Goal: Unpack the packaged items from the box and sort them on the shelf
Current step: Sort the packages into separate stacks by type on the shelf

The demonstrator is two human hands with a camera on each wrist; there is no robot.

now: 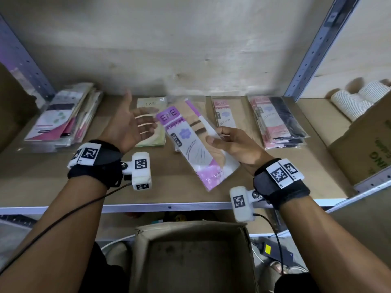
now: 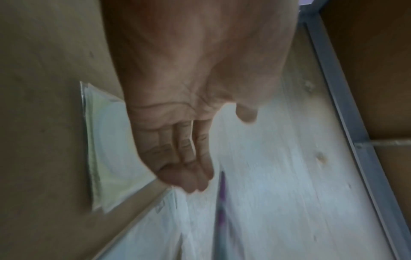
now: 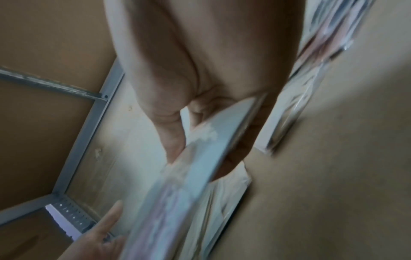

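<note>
My right hand point(image 1: 215, 136) pinches a long purple-and-white ENE package point(image 1: 190, 144) by its right edge, thumb on top, and holds it tilted above the wooden shelf point(image 1: 158, 187). In the right wrist view the same hand point(image 3: 204, 154) grips the pale package point(image 3: 191, 176) edge-on. My left hand point(image 1: 137, 121) is open with spread fingers, palm turned toward the package's upper left corner; whether it touches is unclear. The left wrist view shows that hand point(image 2: 213, 149) with straight fingers above a green package point(image 2: 104, 149). The cardboard box point(image 1: 194, 231) stands open below the shelf edge; no items show inside.
On the shelf lie a mixed stack point(image 1: 63, 117) at far left, a green ENE pack point(image 1: 151, 142), a pink pack point(image 1: 225, 114) and a pink-and-black stack point(image 1: 279, 121). A cardboard carton point(image 1: 368, 144) and paper cups point(image 1: 357, 100) sit at right. Metal uprights point(image 1: 313, 49) frame the bay.
</note>
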